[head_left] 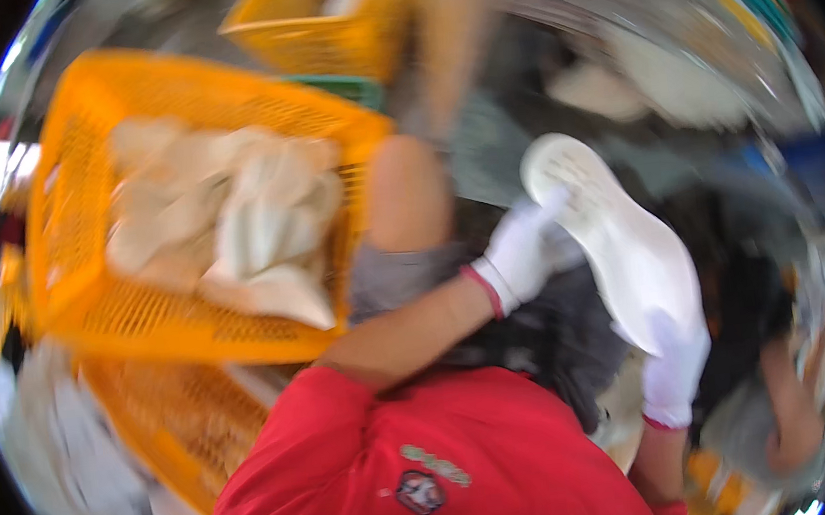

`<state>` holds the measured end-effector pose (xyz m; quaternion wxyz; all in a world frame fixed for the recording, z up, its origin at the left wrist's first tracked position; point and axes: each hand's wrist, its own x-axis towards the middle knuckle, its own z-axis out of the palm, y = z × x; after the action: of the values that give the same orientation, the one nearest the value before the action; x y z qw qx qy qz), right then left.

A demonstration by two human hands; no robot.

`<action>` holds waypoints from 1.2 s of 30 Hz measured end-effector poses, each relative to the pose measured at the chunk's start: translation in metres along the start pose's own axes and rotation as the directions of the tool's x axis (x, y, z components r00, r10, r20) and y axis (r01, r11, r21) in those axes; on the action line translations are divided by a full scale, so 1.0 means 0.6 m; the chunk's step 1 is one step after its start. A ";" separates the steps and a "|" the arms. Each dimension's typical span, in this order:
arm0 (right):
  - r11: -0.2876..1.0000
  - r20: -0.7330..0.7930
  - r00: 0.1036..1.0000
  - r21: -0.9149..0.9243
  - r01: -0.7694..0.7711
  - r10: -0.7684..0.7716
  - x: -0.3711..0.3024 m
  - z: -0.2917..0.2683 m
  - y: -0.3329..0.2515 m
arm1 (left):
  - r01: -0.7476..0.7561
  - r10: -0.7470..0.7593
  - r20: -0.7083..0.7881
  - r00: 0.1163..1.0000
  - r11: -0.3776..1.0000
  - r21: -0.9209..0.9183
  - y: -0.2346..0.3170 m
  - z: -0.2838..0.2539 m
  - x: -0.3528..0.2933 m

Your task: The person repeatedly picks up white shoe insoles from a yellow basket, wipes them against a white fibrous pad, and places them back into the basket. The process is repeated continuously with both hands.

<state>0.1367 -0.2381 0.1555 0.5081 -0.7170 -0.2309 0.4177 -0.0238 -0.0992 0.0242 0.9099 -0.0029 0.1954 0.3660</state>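
A white shoe sole (632, 244) is held out in front of me on the right, one broad face turned up. Its narrower end points away and to the left. My left hand (532, 250), in a white glove with a red cuff edge, grips the sole's left side near that far end. Around the wider near end closes my right hand (678, 370), gloved the same way. Motion blurs the fingers of both hands.
To my left stands an orange perforated crate (210, 344) with several pale sole-like pieces (267, 212). Another orange crate (168, 414) sits below it, and a yellow crate (309, 42) stands farther off. A person's arm (790, 409) shows at right.
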 end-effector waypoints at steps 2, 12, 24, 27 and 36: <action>0.982 -0.018 0.999 -0.186 0.037 -0.041 -0.023 -0.014 0.015 | 0.089 -0.071 -0.118 0.990 0.984 0.152 -0.024 0.040 0.087; 0.877 -0.158 0.883 -0.281 0.390 -0.443 0.083 0.015 -0.043 | -0.050 0.058 -0.039 0.998 0.981 0.188 -0.033 0.138 0.255; 0.907 -0.074 0.914 -0.182 0.380 -0.398 0.344 0.065 -0.058 | 0.289 0.329 -0.120 0.937 -0.531 0.796 0.202 0.038 0.176; 0.909 -0.045 0.939 -0.269 0.319 -0.342 0.390 0.074 -0.036 | 0.087 0.295 0.035 0.955 -0.391 0.916 0.188 0.056 0.130; 0.963 0.151 0.982 -0.229 0.145 -0.112 0.237 0.071 -0.095 | -0.195 0.118 0.171 0.978 0.803 0.564 0.004 0.065 0.184</action>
<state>0.1836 -0.0863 0.1504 0.4271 -0.7262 -0.3597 0.4010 0.0605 -0.0181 0.0210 0.8450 0.3125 0.2383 0.3627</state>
